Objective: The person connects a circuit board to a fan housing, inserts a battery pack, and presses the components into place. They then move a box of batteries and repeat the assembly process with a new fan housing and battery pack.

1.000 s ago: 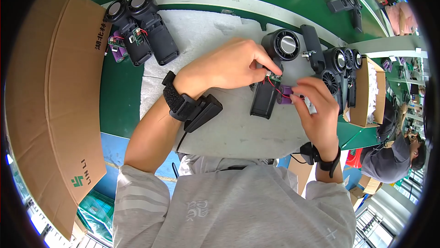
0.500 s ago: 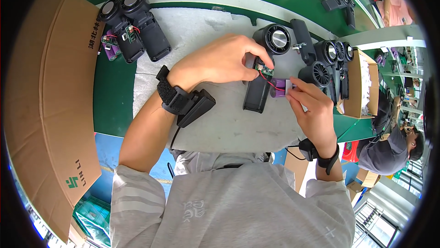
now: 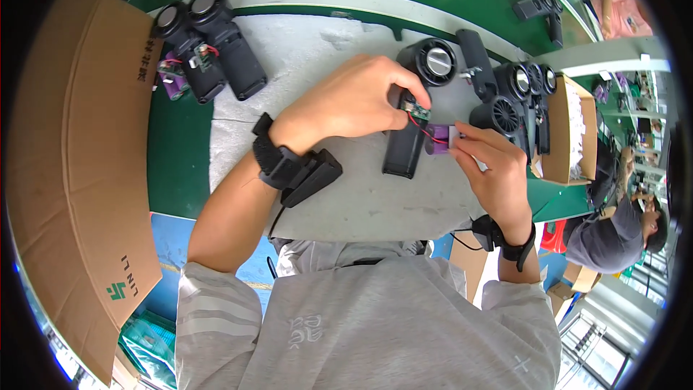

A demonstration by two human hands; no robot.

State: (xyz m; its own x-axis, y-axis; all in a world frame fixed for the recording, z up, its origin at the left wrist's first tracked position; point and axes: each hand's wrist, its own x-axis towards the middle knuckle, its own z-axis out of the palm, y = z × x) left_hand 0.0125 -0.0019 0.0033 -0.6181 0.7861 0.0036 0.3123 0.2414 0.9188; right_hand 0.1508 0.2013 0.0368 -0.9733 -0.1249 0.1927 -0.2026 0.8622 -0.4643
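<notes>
A black handheld fan point(image 3: 403, 148) with a round head and silver hub lies on the pale foam mat in front of me. My left hand point(image 3: 361, 98) reaches across from the left, its thumb and fingers pinching the fan's neck around a small green circuit board point(image 3: 416, 109). Red wires run from this board to a purple battery pack point(image 3: 436, 140) just right of the handle. My right hand point(image 3: 494, 166) is closed on the pack's pale right end, between thumb and fingertips.
Two fan bodies point(image 3: 231, 58) lie at the far left, beside a purple battery pack point(image 3: 172, 83). Several black fan parts point(image 3: 498, 112) and an open cardboard box point(image 3: 567, 134) stand at right. A tall carton point(image 3: 79, 145) borders the left. A person point(image 3: 613, 235) sits at far right.
My left wrist has shifted slightly, while its fingertips stay at the circuit board. My right hand keeps its hold on the battery pack almost unmoved.
</notes>
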